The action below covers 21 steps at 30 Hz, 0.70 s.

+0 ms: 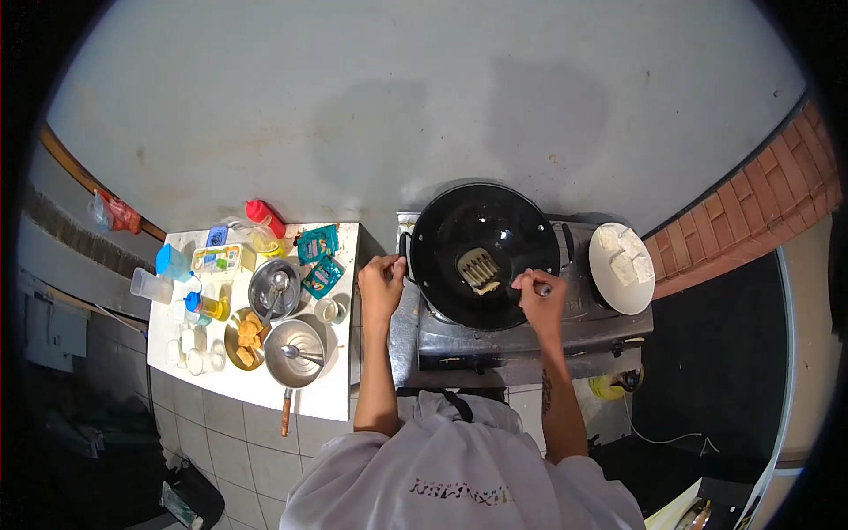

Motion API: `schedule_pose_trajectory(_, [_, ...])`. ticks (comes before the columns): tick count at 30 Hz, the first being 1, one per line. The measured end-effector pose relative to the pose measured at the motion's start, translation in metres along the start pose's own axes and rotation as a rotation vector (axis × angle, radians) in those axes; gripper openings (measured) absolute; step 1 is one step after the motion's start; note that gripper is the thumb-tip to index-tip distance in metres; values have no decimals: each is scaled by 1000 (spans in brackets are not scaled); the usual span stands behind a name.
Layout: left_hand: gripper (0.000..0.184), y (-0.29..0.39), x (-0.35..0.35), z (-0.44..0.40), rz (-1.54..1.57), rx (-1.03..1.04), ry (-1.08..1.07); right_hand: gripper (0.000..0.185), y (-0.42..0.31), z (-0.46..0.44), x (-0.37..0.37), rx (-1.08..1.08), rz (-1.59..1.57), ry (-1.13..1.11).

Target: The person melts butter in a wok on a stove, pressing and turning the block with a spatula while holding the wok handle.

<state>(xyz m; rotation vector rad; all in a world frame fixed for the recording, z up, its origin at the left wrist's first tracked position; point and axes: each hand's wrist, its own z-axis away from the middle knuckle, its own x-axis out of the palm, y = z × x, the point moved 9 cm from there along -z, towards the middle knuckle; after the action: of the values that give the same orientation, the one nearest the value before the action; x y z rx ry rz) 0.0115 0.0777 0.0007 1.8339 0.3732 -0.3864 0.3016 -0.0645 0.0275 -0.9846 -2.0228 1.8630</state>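
A black wok (pixel 459 212) sits on the stove, with a little oil or liquid shining in its bottom. At its left rim my left hand (pixel 382 283) is closed with its fingers on the wok's loop handle. My right hand (pixel 541 300) is wrapped round the dark handle of a slotted turner (pixel 478 265), over the right side of the wok. The turner's slotted blade is low in the wok, by a pale piece of food (pixel 487 288) that is partly covered by it.
Right of the wok, a white plate (pixel 599 272) holds pale, flour-like blocks. On the left, a white table (pixel 332 389) carries a saucepan (pixel 305 373), a steel bowl (pixel 261 291), a plate of fried pieces (pixel 249 339), green packets (pixel 318 245) and several bottles. A brick ledge (pixel 751 208) stands at right.
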Motion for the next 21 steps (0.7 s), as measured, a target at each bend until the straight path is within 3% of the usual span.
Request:
schedule_pose_trajectory(5, [24, -1, 0, 0, -12, -25, -16, 26, -17, 3, -20, 17, 179, -47])
schedule_pose_trajectory(16, [27, -16, 9, 4, -20, -76, -46, 25, 20, 4, -7, -104, -92, 29])
schedule_pose_trajectory(21, [24, -7, 4, 4, -58, -20, -2, 26, 24, 6, 0, 44, -124, -3])
